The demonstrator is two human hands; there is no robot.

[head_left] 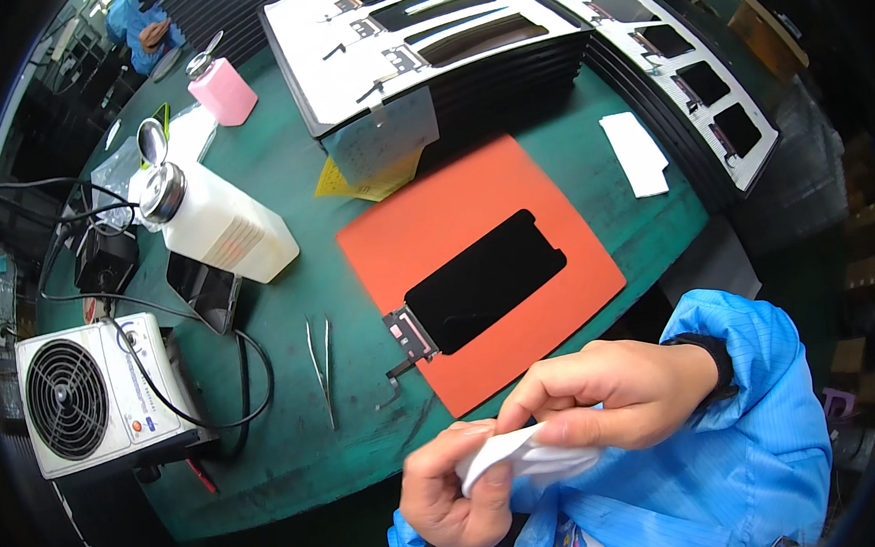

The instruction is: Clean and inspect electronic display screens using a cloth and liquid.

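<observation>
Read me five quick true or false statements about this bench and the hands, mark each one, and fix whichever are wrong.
1. The left hand and the right hand both hold the white cloth. True.
2. The tweezers lie on the orange mat. False: the tweezers lie on the green table, left of the orange mat.
3. The black screen lies on the orange mat. True.
4. The pink bottle stands nearer the hands than the white bottle. False: the white bottle is nearer; the pink bottle stands farther back.
5. The fan is left of the tweezers. True.
</observation>
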